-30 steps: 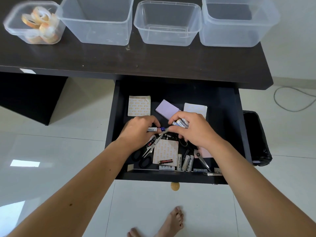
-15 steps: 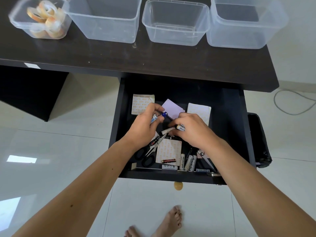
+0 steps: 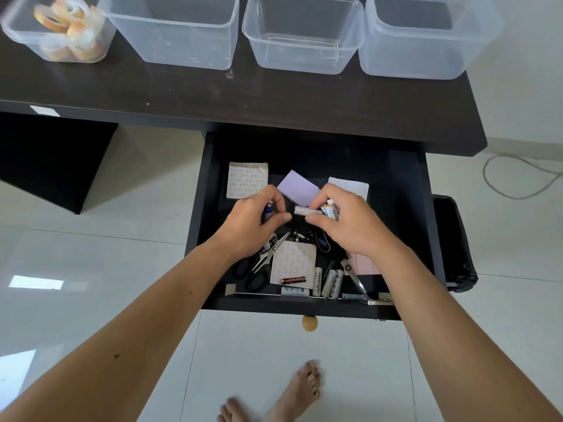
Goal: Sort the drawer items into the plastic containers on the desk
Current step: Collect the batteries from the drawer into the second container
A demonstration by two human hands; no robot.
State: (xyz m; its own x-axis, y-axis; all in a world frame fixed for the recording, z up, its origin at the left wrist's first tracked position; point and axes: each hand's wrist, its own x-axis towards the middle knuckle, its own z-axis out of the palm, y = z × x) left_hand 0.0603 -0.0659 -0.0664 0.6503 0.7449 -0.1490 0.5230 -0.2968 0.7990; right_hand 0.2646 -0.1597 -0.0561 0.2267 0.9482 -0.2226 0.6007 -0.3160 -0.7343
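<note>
Drawer items: a jumble in the open black drawer [image 3: 210, 190] under the table [image 3: 274, 99] — white batteries [image 3: 327, 281] along the front, one dark battery [image 3: 293, 280], black-handled scissors [image 3: 259, 266], patterned paper squares [image 3: 247, 180], a purple note pad [image 3: 298, 187] and a white pad [image 3: 353, 184].
Left hand [image 3: 249, 229]: over the middle of the drawer, grip closed around a small blue-and-white battery [image 3: 268, 210]; thumb and finger reach toward the right hand.
Right hand [image 3: 350, 223]: close beside the left, grip holding a few white batteries [image 3: 332, 210]; one white battery [image 3: 306, 210] sticks out between the two hands.
Far-left container [image 3: 21, 41]: small and clear, on the table — rolls of tape [image 3: 73, 28] inside.
Second container [image 3: 182, 53]: tall, clear, nothing seen inside.
Third container [image 3: 304, 62]: lower, clear, nothing seen inside.
Far-right container [image 3: 426, 65]: tall, clear, at the table's right end, nothing seen inside.
Floor [image 3: 91, 254]: white tiles; bare feet [image 3: 292, 394] below the drawer.
</note>
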